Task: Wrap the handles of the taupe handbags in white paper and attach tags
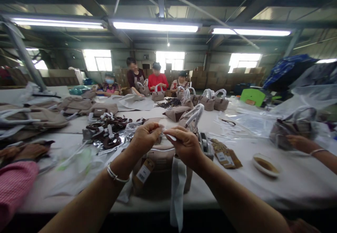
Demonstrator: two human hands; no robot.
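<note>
A taupe handbag (162, 155) stands on the table right in front of me, a brown tag with a white label (143, 173) hanging on its left side. Above its top, my left hand (146, 138) pinches a small piece of thin white wrapping material (162, 127). Close beside it, my right hand (185, 145) is also closed on white material, its fingertips nearly meeting the left ones. From under the right hand a long white strip (177, 194) hangs past the table edge. One white-wrapped handle (196, 115) rises behind my right hand.
Brown straps (110, 131) lie heaped at left, near a pink-sleeved person's hands (28, 152). Brown tags (225, 155) and a shallow dish (265, 165) lie at right. Another person's hand (300, 143) touches a bag (292, 127). Several people and bags (206, 101) are across the table.
</note>
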